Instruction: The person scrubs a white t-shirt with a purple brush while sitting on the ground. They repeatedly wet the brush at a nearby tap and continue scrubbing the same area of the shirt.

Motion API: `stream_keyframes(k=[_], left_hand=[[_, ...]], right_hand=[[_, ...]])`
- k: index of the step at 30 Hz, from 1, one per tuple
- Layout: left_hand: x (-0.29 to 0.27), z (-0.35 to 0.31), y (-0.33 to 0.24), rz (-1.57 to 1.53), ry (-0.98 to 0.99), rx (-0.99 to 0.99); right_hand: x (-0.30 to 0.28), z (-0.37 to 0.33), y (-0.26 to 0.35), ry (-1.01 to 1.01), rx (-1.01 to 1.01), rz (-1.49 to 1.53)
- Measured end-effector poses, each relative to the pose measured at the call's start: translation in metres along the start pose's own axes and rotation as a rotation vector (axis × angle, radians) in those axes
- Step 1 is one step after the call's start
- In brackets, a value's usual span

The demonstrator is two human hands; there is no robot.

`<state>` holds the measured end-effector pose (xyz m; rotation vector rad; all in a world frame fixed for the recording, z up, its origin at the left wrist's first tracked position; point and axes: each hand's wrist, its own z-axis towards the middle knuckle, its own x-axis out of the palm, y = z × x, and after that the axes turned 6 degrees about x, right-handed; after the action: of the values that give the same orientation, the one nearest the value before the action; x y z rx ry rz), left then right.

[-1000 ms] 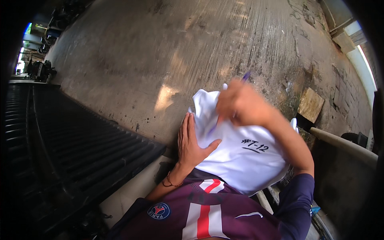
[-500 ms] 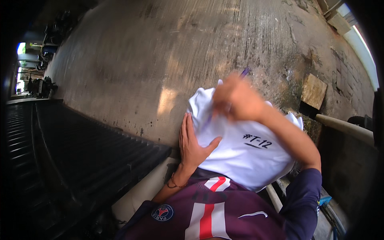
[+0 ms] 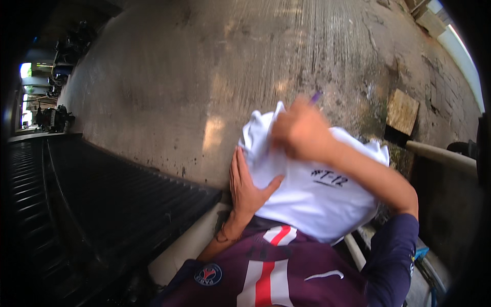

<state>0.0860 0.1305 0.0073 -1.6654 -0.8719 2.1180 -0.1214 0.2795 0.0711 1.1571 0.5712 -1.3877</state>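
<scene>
I see the left hand [image 3: 249, 185] splayed flat on a white bag [image 3: 312, 197] propped against the body, the blurred right hand [image 3: 300, 134] pinching a purple pen [image 3: 316, 96] above it; the slack bag could buckle, I judge, smearing fresh marks.

A white cloth bundle [image 3: 312, 189] rests on the person's lap, above the stained concrete floor [image 3: 215, 77].
</scene>
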Motion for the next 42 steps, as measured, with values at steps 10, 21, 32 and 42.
stream_keyframes(k=[10, 21, 32, 42], left_hand=[[0.005, 0.005, 0.007, 0.014, 0.002, 0.022], [0.003, 0.017, -0.011, 0.014, -0.004, 0.099], [-0.002, 0.016, -0.008, 0.032, 0.033, 0.081], [0.003, 0.016, -0.01, 0.056, 0.021, 0.069]], right_hand=[[-0.002, -0.018, -0.003, 0.096, 0.105, -0.042], [-0.018, -0.012, -0.017, -0.037, 0.122, -0.076], [0.001, -0.018, 0.003, -0.006, 0.17, -0.04], [0.005, -0.022, 0.011, -0.018, 0.105, -0.097]])
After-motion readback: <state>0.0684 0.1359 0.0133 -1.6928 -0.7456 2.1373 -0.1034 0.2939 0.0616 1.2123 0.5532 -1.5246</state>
